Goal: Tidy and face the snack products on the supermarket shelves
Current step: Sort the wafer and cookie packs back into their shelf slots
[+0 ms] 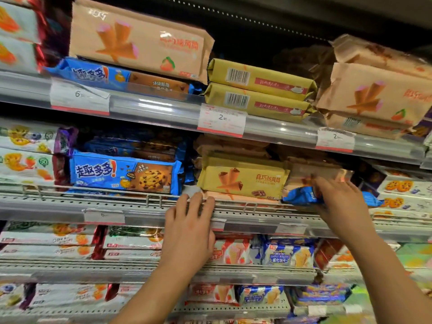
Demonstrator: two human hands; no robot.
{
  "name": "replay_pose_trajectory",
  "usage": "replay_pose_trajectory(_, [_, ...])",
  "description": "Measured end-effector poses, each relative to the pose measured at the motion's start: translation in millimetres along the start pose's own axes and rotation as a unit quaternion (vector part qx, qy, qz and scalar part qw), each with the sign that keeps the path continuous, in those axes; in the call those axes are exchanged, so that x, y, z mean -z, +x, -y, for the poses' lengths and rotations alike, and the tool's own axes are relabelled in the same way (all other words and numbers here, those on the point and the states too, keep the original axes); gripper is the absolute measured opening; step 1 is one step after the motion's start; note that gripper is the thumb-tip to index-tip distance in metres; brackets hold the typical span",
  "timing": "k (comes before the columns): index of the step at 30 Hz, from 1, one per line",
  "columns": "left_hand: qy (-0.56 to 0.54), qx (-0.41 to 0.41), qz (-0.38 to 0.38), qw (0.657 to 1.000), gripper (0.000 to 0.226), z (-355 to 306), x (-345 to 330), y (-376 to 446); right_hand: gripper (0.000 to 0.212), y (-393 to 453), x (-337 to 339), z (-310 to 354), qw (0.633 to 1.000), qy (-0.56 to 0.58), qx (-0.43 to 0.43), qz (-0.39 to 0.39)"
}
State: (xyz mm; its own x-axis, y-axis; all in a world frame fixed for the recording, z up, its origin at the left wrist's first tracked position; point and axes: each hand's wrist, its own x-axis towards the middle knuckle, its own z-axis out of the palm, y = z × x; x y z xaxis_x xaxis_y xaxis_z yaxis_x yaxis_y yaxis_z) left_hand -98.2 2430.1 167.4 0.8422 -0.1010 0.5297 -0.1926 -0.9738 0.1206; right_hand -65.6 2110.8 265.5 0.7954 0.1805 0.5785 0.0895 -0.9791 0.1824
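Note:
My right hand (336,202) grips a blue snack pack (301,196) at the front of the middle shelf, under a stack of tan packs (315,174). My left hand (189,228) rests with straight fingers on the middle shelf's front rail (131,202), just below a yellow cone-wafer pack (243,177). Left of that lies a blue chocolate-chip cookie pack (124,174), face out. On the upper shelf two yellow packs (259,90) show their barcode sides, between a large tan cone pack (138,40) and more tan packs (374,94).
Price tags (222,120) hang on the upper shelf rail. White fruit-print packs (25,155) fill the left end. Lower shelves hold white, red and blue wafer packs (287,254). Purple-and-white cookie boxes (402,188) stand at the right.

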Motion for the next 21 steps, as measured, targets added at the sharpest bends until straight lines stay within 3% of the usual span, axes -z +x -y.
replay_pose_trajectory(5, [-0.015, 0.014, 0.003, 1.0, 0.064, -4.7, 1.7, 0.2, 0.052, -20.7, 25.5, 17.1, 0.996, 0.077, 0.03, -0.037])
replay_pose_trajectory(9, [-0.051, 0.061, 0.068, 0.995, 0.072, -25.6, 20.4, 3.5, 0.053, -37.1, 39.8, 31.9, 0.967, 0.245, 0.049, -0.052])
replay_pose_trajectory(15, [-0.341, -0.012, 0.059, 0.938, 0.104, -71.3, 86.8, -1.8, 0.054, -45.7, 39.0, 46.4, 0.902, 0.403, 0.135, -0.074])
replay_pose_trajectory(19, [-0.323, -0.048, 0.014, 0.945, 0.079, -71.2, 97.2, -9.9, 0.028, -39.3, 29.3, 73.2, 0.858, 0.449, 0.216, -0.126])
replay_pose_trajectory(21, [-0.28, -0.038, 0.001, 0.959, 0.064, -65.3, 98.9, -15.4, 0.032, -40.6, 25.5, 85.6, 0.853, 0.453, 0.231, -0.118])
